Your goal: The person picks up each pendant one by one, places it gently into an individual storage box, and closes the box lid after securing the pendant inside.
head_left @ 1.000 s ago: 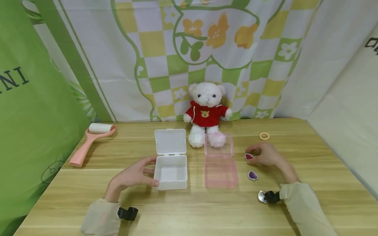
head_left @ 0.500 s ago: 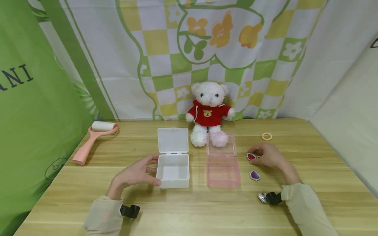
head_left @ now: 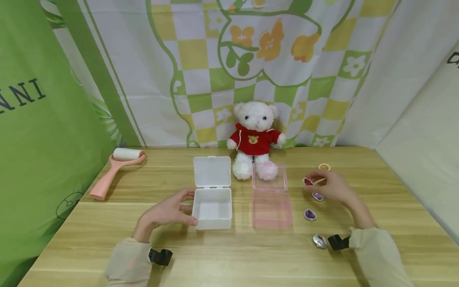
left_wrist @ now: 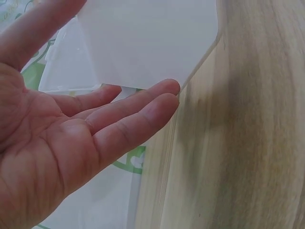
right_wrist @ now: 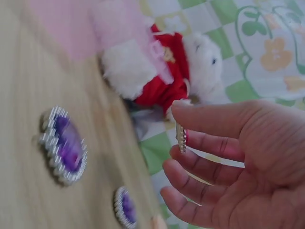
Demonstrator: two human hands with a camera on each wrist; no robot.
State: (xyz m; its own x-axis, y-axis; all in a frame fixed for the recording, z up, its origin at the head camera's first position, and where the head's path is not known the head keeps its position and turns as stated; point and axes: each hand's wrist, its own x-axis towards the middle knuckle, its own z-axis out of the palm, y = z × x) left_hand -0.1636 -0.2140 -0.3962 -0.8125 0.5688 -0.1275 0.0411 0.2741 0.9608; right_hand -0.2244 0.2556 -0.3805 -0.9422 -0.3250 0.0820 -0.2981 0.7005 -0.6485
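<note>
My left hand (head_left: 166, 213) rests at the left side of an open white plastic box (head_left: 213, 207), its thumb tip at the front corner. In the left wrist view its fingers (left_wrist: 138, 121) lie fairly straight along the box wall. Between thumb and fingertips my right hand (head_left: 331, 186) pinches a red gem with a sparkling silver border (head_left: 307, 181), seen edge-on in the right wrist view. Below that hand lies one purple gem (head_left: 317, 196), and nearer the front another purple gem (head_left: 310, 215). A silver gem (head_left: 319, 241) lies beside the right wrist camera.
An open pink translucent box (head_left: 271, 211) stands between the white box and the gems. Behind it sits a white teddy bear in a red top (head_left: 254, 139). A beige ring (head_left: 324, 167) lies beyond my right hand. A pink-handled lint roller (head_left: 114, 169) lies far left.
My right hand has picked up the red gem and lifted it slightly up and right. A purple gem has come into sight beneath it. My left hand keeps its place at the white box.
</note>
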